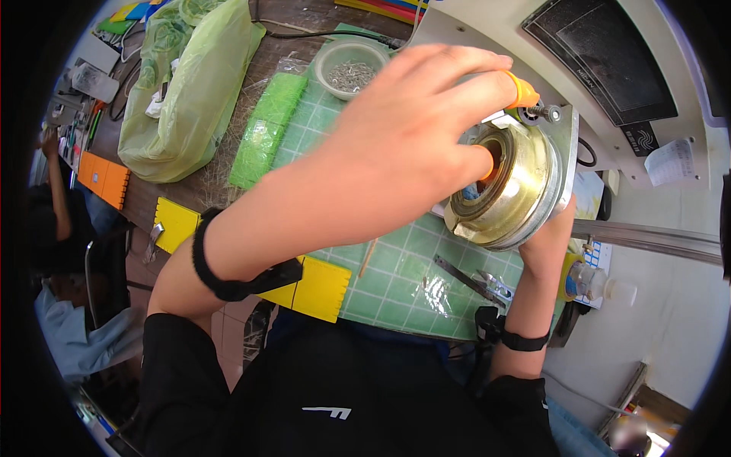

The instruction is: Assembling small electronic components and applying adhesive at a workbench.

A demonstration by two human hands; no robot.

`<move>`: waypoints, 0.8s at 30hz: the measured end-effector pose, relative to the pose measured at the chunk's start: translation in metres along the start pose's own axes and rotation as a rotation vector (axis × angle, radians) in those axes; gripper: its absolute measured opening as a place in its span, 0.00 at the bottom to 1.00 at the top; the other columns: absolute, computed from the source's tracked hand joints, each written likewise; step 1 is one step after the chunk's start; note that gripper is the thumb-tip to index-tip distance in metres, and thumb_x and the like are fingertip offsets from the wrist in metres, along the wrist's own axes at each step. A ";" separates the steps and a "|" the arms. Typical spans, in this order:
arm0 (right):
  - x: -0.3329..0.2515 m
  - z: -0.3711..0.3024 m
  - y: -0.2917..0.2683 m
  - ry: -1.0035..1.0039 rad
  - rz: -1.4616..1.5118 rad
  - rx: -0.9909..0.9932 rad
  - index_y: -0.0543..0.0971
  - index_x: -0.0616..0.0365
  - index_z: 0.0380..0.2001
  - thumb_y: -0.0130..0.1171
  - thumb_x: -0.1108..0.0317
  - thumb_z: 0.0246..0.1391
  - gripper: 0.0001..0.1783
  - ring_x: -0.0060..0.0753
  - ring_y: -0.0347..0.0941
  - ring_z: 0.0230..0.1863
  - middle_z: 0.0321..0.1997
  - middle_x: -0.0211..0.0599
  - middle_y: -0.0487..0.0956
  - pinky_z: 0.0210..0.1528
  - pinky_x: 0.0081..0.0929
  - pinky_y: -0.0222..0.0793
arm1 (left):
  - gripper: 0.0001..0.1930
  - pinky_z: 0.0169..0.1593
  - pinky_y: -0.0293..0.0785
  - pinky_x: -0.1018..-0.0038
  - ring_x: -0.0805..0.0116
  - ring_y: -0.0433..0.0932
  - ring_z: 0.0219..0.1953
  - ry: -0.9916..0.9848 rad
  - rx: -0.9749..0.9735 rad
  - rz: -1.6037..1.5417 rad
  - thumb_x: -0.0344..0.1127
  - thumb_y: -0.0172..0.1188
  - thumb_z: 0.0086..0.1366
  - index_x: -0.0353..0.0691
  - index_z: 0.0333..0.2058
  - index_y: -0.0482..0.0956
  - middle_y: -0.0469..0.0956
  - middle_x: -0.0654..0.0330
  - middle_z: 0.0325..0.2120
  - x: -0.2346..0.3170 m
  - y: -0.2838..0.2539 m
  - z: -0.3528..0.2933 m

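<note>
In the head view, the left hand (426, 129) is arching over a brass-coloured metal cylinder (525, 186) at the right of centre. Its thumb is wearing an orange finger cot (484, 162) and dipping into the open mouth of the cylinder, while a forefinger in a yellow-orange finger cot (523, 91) is bending beside the upper rim, near a bolt (545, 113). Whether these fingers are gripping anything, I cannot tell. The right hand (539, 240) is mostly hiding behind the cylinder's lower right side, so its grasp cannot be told either. Black bands are circling both wrists.

The cylinder is sitting tilted, its mouth facing left, against a metal bracket (567, 145) on a pale machine (476, 27), which is carrying a dark panel (601, 57). A metal bar (647, 238) is running off to the right.

Below the arms, a green gridded mat (403, 286) is covering part of the brown surface (304, 14). A dark flat metal strip (463, 278) and a thin wooden stick (368, 257) are lying on it. Farther up, a round bowl (323, 74) is holding small metal pieces (349, 76), and a green wrapped block (268, 129) is lying just beside it. A yellowish plastic bag (205, 84) is slumping to the left. Yellow boards (326, 291) are lying along the near edge. At the far left, another person's arm (58, 186) is showing.
</note>
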State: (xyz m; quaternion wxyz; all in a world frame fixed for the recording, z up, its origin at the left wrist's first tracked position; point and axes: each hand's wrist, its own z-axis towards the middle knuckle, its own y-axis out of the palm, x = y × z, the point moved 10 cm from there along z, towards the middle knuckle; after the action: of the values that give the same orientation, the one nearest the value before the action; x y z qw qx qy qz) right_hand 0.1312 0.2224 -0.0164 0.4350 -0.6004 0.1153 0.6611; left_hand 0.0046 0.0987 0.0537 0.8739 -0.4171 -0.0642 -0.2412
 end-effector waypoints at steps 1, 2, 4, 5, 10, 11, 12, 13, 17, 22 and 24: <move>0.001 -0.002 -0.006 0.003 0.002 0.001 0.84 0.66 0.33 0.69 0.78 0.43 0.10 0.18 0.74 0.31 0.30 0.34 0.84 0.37 0.23 0.71 | 0.08 0.57 0.69 0.61 0.54 0.74 0.55 -0.020 0.015 0.062 0.29 0.67 0.47 0.37 0.29 0.84 0.78 0.54 0.52 0.004 -0.016 -0.004; -0.005 -0.006 -0.017 -0.037 -0.174 0.000 0.83 0.65 0.33 0.69 0.79 0.42 0.10 0.21 0.73 0.29 0.28 0.36 0.83 0.35 0.23 0.70 | 0.06 0.55 0.70 0.61 0.53 0.76 0.52 -0.032 0.032 0.121 0.27 0.69 0.47 0.36 0.27 0.83 0.80 0.54 0.50 0.004 -0.031 -0.008; -0.015 -0.014 -0.034 -0.074 -0.342 0.005 0.83 0.64 0.32 0.70 0.79 0.41 0.11 0.25 0.73 0.26 0.26 0.37 0.81 0.33 0.24 0.68 | 0.08 0.42 0.76 0.69 0.57 0.81 0.40 -0.082 -0.011 0.200 0.26 0.69 0.49 0.34 0.30 0.83 0.81 0.55 0.44 -0.006 -0.051 -0.025; -0.025 -0.020 -0.038 -0.147 -0.467 -0.004 0.83 0.63 0.32 0.71 0.79 0.41 0.11 0.29 0.71 0.24 0.25 0.38 0.79 0.30 0.23 0.67 | 0.08 0.37 0.76 0.71 0.58 0.81 0.37 -0.180 -0.082 0.237 0.25 0.69 0.50 0.34 0.31 0.83 0.81 0.55 0.43 -0.018 -0.052 -0.039; -0.057 -0.027 -0.038 -0.335 -0.663 0.054 0.82 0.62 0.30 0.72 0.78 0.42 0.10 0.33 0.68 0.21 0.23 0.38 0.76 0.26 0.20 0.63 | 0.09 0.32 0.73 0.71 0.56 0.78 0.31 -0.287 -0.065 0.280 0.21 0.66 0.54 0.32 0.35 0.81 0.76 0.53 0.34 -0.045 -0.057 -0.068; -0.059 -0.025 -0.038 -0.351 -0.689 0.067 0.83 0.61 0.30 0.72 0.78 0.41 0.10 0.33 0.68 0.21 0.23 0.37 0.76 0.25 0.21 0.62 | 0.09 0.32 0.72 0.69 0.53 0.76 0.30 -0.303 -0.040 0.265 0.20 0.64 0.55 0.31 0.36 0.79 0.74 0.53 0.31 -0.049 -0.057 -0.069; -0.061 -0.025 -0.038 -0.368 -0.715 0.080 0.83 0.61 0.31 0.73 0.78 0.41 0.10 0.32 0.67 0.20 0.23 0.37 0.75 0.25 0.21 0.62 | 0.09 0.32 0.72 0.69 0.53 0.76 0.30 -0.304 -0.039 0.265 0.20 0.64 0.55 0.31 0.36 0.79 0.74 0.53 0.31 -0.053 -0.054 -0.069; -0.063 -0.025 -0.037 -0.369 -0.715 0.079 0.83 0.61 0.31 0.73 0.78 0.41 0.10 0.32 0.67 0.20 0.23 0.37 0.75 0.25 0.21 0.62 | 0.08 0.31 0.71 0.68 0.52 0.75 0.29 -0.311 -0.023 0.274 0.19 0.63 0.55 0.31 0.36 0.78 0.72 0.52 0.30 -0.056 -0.053 -0.069; -0.064 -0.028 -0.038 -0.354 -0.766 0.093 0.84 0.61 0.32 0.74 0.76 0.43 0.10 0.32 0.67 0.20 0.23 0.37 0.75 0.24 0.23 0.61 | 0.09 0.30 0.68 0.65 0.50 0.73 0.27 -0.309 -0.009 0.273 0.18 0.61 0.54 0.31 0.34 0.75 0.69 0.53 0.28 -0.058 -0.051 -0.068; -0.064 -0.032 -0.038 -0.320 -0.817 0.061 0.82 0.64 0.32 0.70 0.81 0.45 0.09 0.29 0.72 0.25 0.26 0.38 0.79 0.30 0.19 0.66 | 0.10 0.29 0.68 0.66 0.50 0.72 0.27 -0.340 -0.050 0.259 0.16 0.60 0.51 0.30 0.34 0.74 0.69 0.52 0.28 -0.055 -0.052 -0.070; -0.070 -0.034 -0.039 -0.404 -0.791 0.117 0.85 0.60 0.32 0.74 0.74 0.44 0.10 0.31 0.66 0.19 0.21 0.36 0.74 0.23 0.22 0.61 | 0.10 0.29 0.68 0.66 0.50 0.72 0.27 -0.349 -0.048 0.247 0.16 0.59 0.51 0.30 0.33 0.74 0.69 0.52 0.28 -0.055 -0.052 -0.070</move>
State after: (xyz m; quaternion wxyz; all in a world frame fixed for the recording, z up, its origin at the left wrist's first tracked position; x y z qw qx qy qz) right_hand 0.1752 0.1922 0.0525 0.7015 -0.4312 -0.1733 0.5403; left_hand -0.0743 0.0380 0.0280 0.8623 -0.4779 -0.1572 -0.0581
